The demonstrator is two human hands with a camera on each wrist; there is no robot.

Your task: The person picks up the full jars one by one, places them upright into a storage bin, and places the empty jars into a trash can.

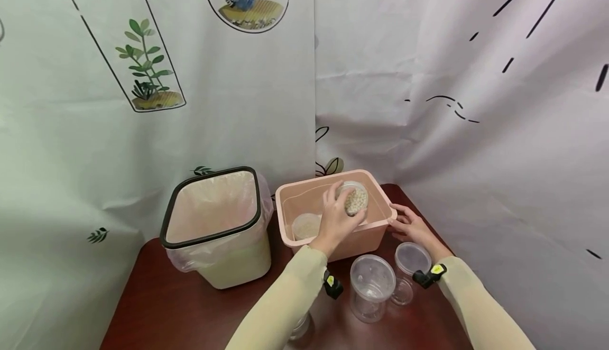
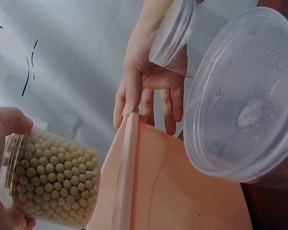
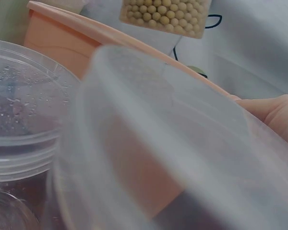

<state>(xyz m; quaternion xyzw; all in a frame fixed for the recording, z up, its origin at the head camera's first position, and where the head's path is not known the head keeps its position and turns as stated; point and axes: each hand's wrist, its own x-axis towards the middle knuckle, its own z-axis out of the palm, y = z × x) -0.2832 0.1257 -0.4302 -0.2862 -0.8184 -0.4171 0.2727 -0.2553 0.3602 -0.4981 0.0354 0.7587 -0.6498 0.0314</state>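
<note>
My left hand (image 1: 335,218) grips a clear plastic jar (image 2: 55,177) filled with round pale beans. It holds the jar above the inside of a pink storage bin (image 1: 357,244). My right hand (image 1: 411,228) is at the bin's right front corner. In the left wrist view, its thumb (image 2: 129,96) lies on the rim while the other fingers reach past the corner. Another round container (image 1: 306,227) with a pale top sits in the left part of the bin; its contents cannot be made out.
A lined trash can (image 1: 233,257) with a black rim stands left of the bin. In front are a lidded clear jar (image 1: 372,286), a second clear jar (image 1: 413,259) under my right wrist, and another (image 1: 300,326) partly hidden by my left sleeve. A printed curtain (image 1: 266,101) hangs behind.
</note>
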